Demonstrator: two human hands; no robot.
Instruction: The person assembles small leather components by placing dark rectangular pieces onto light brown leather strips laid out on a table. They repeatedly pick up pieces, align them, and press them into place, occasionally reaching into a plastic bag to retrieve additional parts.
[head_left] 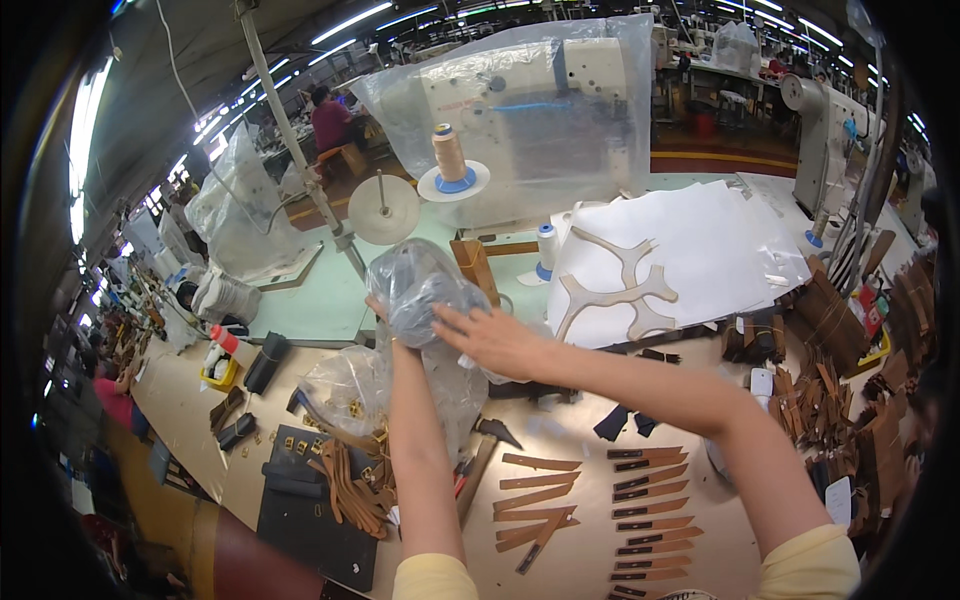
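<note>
A clear plastic bag with something grey inside is held up between my hands over the far side of the bench. My left hand grips it from the left and below, with most of its fingers hidden behind the bag. My right hand holds its right side, fingers spread against the plastic. Below hangs more loose clear plastic. Brown leather straps lie in a pile by my left forearm, with small brass-coloured buckles nearby. Between my forearms lie short brown leather strips and a row of dark-ended strips.
A plastic-covered sewing machine stands at the back, with a tan thread cone beside it. White sheets carry a branched beige template. A hammer lies mid-bench. Leather bundles crowd the right; a yellow tray sits left.
</note>
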